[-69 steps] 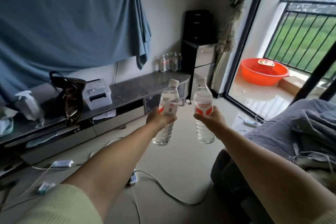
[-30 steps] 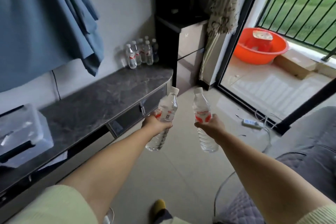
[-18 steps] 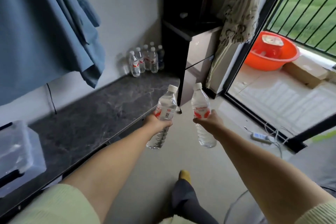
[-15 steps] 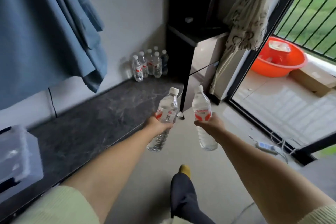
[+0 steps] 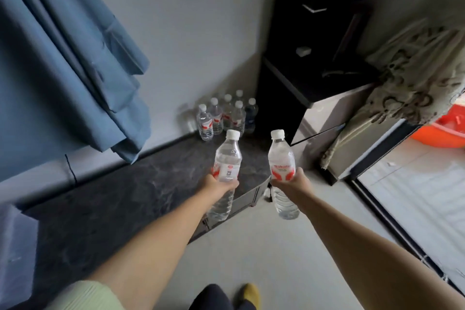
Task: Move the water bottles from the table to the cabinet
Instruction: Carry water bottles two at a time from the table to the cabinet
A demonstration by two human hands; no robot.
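Much of the frame's edge is cut off or soft: the pale plastic box at the left border shows only one blurred corner, the orange basin is half hidden behind the patterned curtain, and the labels on the cluster of bottles standing at the far end of the cabinet top are too small to read. The lower part of the left bottle is partly covered by the fingers that hold it, and the cabinet's front is mostly out of sight below its dark marbled top. Both carried bottles are clear plastic with white caps and red-and-white labels, held nearly upright and apart from each other. The left hand wraps its fingers round the left bottle's middle, above the cabinet's near corner. The right hand grips the right bottle just below its label, over the floor beside the cabinet.
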